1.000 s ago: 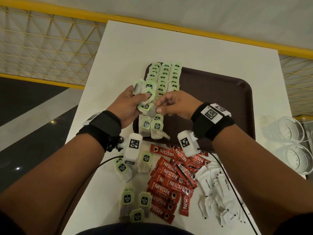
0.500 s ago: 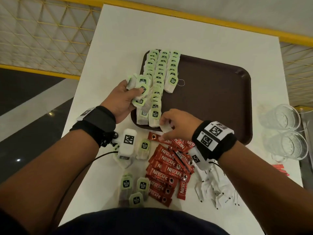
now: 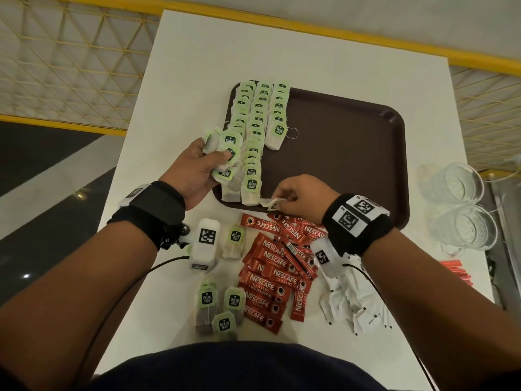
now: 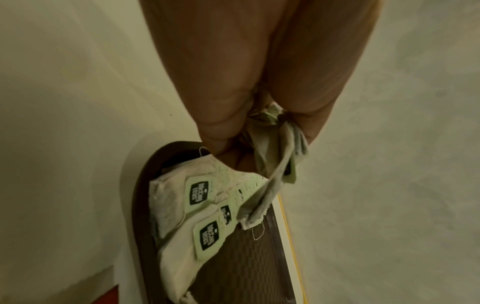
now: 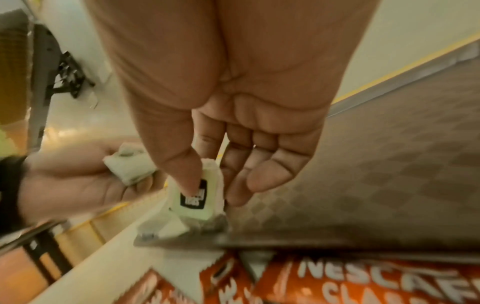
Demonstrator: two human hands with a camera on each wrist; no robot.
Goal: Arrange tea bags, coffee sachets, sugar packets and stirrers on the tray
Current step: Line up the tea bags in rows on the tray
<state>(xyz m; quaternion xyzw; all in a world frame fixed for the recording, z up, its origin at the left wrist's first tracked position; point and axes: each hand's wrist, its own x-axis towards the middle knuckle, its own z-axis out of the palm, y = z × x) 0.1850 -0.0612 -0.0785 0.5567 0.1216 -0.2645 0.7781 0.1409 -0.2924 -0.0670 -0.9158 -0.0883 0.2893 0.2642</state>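
Note:
A brown tray [image 3: 338, 153] lies on the white table, with three rows of green-tagged tea bags [image 3: 260, 114] along its left side. My left hand [image 3: 217, 156] hovers at the tray's left edge and grips a bunch of tea bags [image 3: 229, 142], also seen in the left wrist view as tea bags [image 4: 275, 152]. My right hand [image 3: 277, 200] is at the tray's near edge and pinches one tea bag [image 5: 194, 199] between thumb and fingers, at the end of the middle row. Red coffee sachets [image 3: 276, 266], white sugar packets [image 3: 355, 306] and loose tea bags [image 3: 222, 306] lie on the table in front of the tray.
Two clear glasses [image 3: 451, 187] [image 3: 468, 232] stand right of the tray near the table's right edge. Red stirrers [image 3: 456, 272] lie at that edge. The tray's right part is bare. A yellow mesh railing [image 3: 70, 66] runs behind and to the left of the table.
My right hand took a tea bag from the bunch in my left hand and brought it down to the tray's near edge. The left hand stayed by the tray's left side.

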